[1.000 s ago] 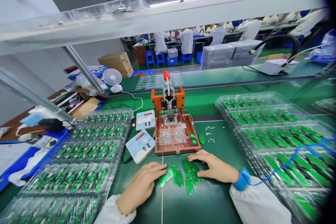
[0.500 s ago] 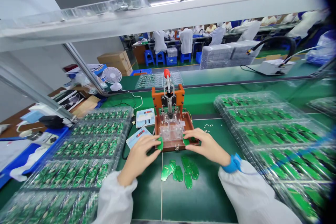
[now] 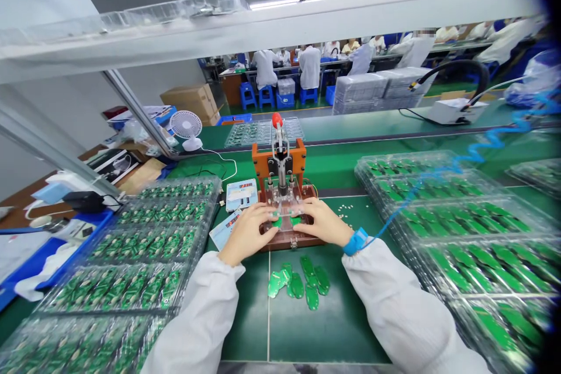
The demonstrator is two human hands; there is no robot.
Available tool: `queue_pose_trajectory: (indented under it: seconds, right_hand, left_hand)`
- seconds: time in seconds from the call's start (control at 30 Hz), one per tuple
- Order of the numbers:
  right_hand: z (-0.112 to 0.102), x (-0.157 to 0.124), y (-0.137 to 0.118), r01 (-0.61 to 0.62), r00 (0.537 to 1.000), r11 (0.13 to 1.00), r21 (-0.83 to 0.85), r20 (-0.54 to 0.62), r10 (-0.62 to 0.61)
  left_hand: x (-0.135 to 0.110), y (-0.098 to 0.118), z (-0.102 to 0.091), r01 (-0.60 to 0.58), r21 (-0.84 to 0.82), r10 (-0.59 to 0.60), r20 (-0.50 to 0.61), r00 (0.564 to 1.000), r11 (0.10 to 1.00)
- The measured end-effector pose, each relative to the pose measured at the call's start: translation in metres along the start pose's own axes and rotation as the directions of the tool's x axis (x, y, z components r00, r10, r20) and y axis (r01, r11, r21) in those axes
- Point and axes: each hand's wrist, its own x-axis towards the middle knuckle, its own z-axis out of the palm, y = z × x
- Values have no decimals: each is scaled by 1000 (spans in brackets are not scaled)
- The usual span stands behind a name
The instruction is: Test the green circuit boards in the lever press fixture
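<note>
Clear trays (image 3: 198, 263) hold rows of green boards (image 3: 173, 241). Left hand (image 3: 248, 232) and right hand (image 3: 322, 223) each pinch one at the fixture (image 3: 289, 241); six lie loose.

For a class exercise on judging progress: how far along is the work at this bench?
Done: two green boards sit in the fixture. In hand: left hand and right hand rest on them; red-knobbed lever stands raised. Left: loose boards lie before the fixture.

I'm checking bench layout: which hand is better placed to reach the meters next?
Left, probably: the left hand rests on the fixture beside the meters; the right hand is on its far side.
</note>
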Motion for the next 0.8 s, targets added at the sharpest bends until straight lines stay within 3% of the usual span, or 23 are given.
queue_pose_trajectory:
  seconds: [0.1, 0.33, 0.5, 0.63, 0.73, 0.8]
  right_hand:
    - [4, -4, 1, 12, 1000, 1000, -8, -5, -12]
    - [13, -17, 0, -11, 998, 1000, -11, -67, 10]
    - [18, -19, -1, -21, 993, 1000, 18, -115, 22]
    - [21, -22, -1, -1, 984, 997, 79, -175, 15]
    - [16, -21, -1, 2, 951, 989, 149, -305, 44]
    - [5, -13, -1, -20, 886, 979, 205, -450, 112]
  left_hand:
    - [-3, 0, 3, 4, -2, -4, -13, 1000, 1000]
    - [-18, 1, 21, -39, 5, 39, -155, 987, 999]
    - [-27, -2, 36, -29, 30, 34, -184, 982, 999]
    - [-29, -2, 37, -36, 28, 40, -189, 981, 999]
    - [-37, 6, 33, -38, 6, 39, -225, 974, 999]
    - [-47, 15, 32, -61, -18, 53, -286, 957, 998]
